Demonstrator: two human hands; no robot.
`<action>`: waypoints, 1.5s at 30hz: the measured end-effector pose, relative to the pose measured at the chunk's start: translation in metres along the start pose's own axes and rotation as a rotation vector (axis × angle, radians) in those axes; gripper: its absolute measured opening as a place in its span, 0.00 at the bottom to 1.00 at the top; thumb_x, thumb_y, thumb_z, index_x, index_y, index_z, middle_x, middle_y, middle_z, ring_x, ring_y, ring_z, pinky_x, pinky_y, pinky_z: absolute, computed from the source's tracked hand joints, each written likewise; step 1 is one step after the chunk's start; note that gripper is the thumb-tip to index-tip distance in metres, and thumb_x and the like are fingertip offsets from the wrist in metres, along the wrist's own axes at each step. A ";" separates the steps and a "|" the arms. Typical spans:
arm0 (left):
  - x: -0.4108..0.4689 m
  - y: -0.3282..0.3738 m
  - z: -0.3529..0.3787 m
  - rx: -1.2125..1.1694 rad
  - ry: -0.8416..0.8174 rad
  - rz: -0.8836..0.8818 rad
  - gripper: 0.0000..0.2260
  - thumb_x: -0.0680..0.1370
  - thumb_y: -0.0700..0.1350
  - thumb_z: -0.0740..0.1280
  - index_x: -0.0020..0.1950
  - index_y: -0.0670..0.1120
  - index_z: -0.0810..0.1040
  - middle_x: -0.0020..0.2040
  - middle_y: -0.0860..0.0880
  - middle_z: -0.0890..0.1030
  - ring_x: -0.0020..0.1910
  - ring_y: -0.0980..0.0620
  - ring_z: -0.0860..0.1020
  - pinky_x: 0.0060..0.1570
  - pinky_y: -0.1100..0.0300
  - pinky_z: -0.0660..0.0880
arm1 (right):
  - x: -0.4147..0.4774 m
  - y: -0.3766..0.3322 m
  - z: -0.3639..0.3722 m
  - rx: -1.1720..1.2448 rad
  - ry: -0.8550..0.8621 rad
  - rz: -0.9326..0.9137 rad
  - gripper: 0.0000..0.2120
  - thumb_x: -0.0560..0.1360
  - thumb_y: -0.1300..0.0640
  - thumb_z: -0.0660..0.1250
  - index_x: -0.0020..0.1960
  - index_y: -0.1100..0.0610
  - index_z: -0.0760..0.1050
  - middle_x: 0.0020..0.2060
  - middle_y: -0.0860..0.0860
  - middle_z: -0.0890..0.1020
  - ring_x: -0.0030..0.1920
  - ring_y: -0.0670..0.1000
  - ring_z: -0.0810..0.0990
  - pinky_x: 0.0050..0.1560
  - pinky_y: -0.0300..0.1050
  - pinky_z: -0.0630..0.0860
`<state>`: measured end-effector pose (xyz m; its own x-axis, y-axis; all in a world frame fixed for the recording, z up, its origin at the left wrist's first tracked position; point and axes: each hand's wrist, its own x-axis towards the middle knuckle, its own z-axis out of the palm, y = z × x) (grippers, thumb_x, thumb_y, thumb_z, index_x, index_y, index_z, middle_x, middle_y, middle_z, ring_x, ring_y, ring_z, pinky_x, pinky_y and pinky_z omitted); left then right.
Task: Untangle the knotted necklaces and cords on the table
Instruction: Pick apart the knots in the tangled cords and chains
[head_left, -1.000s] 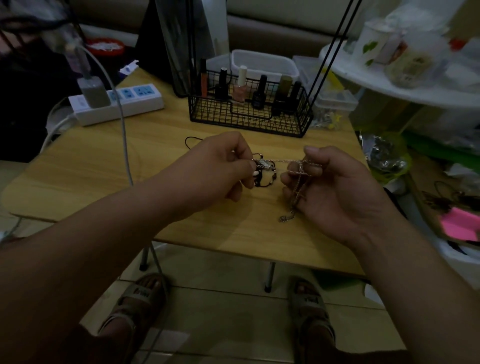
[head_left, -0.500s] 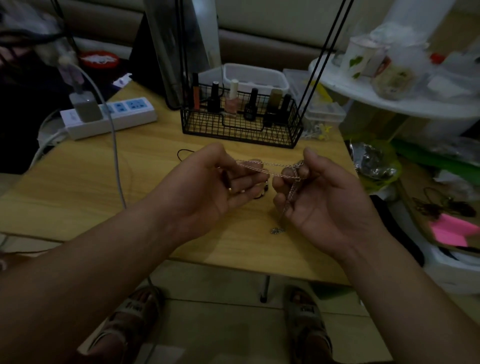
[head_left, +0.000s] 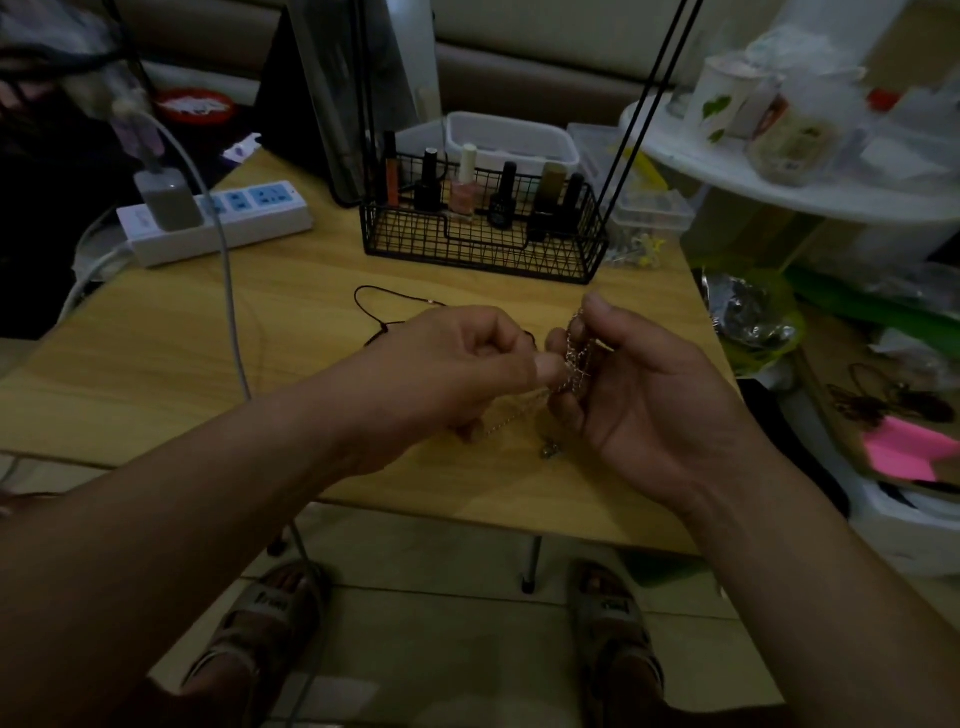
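Observation:
A thin silver chain necklace hangs bunched between my two hands above the wooden table. My left hand pinches one part of the chain between thumb and fingers. My right hand holds the other part up at its fingertips, palm turned toward me. A loose length of chain trails down under my left hand, and its small pendant rests on the table. A dark cord lies on the table behind my left hand, partly hidden by it.
A black wire basket with nail polish bottles stands behind the hands. A white power strip sits at the back left, and its grey cable runs across the table. Clutter crowds the right side beyond the table edge.
My hands have closed together, so the chain that was stretched between them now hangs bunched at my right fingertips. My left thumb has pressed in against the chain.

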<state>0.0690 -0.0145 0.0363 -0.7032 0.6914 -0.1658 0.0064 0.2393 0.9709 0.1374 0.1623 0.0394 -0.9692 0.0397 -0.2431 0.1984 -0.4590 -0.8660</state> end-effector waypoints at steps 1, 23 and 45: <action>0.000 0.000 -0.001 0.046 0.013 0.011 0.13 0.77 0.52 0.74 0.53 0.42 0.81 0.33 0.55 0.74 0.31 0.57 0.71 0.33 0.58 0.73 | 0.000 0.001 -0.001 -0.027 0.002 0.001 0.08 0.76 0.50 0.67 0.44 0.54 0.77 0.41 0.51 0.80 0.38 0.47 0.80 0.37 0.40 0.73; 0.001 -0.003 -0.013 0.134 0.162 0.054 0.08 0.84 0.46 0.64 0.49 0.45 0.79 0.30 0.48 0.71 0.28 0.52 0.69 0.32 0.54 0.73 | 0.000 -0.002 -0.013 -0.479 0.347 -0.101 0.11 0.80 0.46 0.68 0.49 0.53 0.81 0.47 0.52 0.88 0.27 0.45 0.70 0.23 0.34 0.62; 0.002 -0.003 -0.011 -0.068 0.180 -0.019 0.11 0.82 0.41 0.63 0.41 0.46 0.79 0.37 0.42 0.73 0.28 0.53 0.65 0.34 0.54 0.70 | -0.005 -0.003 -0.005 -0.467 0.285 -0.138 0.18 0.81 0.51 0.68 0.31 0.48 0.76 0.42 0.51 0.87 0.30 0.46 0.70 0.29 0.41 0.60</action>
<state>0.0595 -0.0217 0.0354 -0.8185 0.5527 -0.1566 -0.0516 0.2008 0.9783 0.1421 0.1678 0.0415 -0.9258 0.3396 -0.1663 0.1791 0.0066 -0.9838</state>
